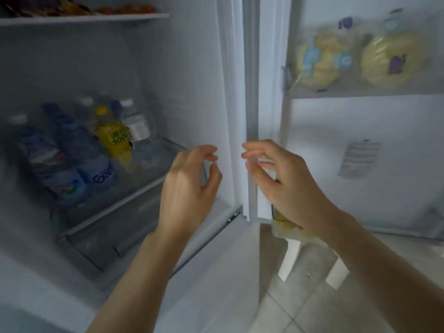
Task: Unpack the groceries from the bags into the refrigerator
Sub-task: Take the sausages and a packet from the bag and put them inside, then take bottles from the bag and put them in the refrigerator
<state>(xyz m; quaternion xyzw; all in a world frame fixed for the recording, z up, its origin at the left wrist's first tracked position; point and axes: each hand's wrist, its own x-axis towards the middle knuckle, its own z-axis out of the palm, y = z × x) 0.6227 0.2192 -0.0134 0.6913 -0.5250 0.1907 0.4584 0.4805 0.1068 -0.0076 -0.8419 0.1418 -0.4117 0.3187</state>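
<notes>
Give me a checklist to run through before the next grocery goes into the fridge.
1. Fridge door open: ok.
2. Left hand free: ok, fingers loosely curled, holding nothing.
3. Right hand free: ok, holding nothing.
4. Room on the bottle shelf: ok, bare space right of the yellow bottle.
5. Door shelf room: not ok, the pale bagged items fill what shows of it.
6. Grocery bags within reach: cannot tell, none in view.

In front of me a glass shelf (153, 181) carries standing water bottles (96, 162) and a yellow juice bottle (115, 140). The upper shelf (84, 19) holds blurred produce. My door shelf (360, 92) carries two bagged pale yellow packs (360, 58).
</notes>
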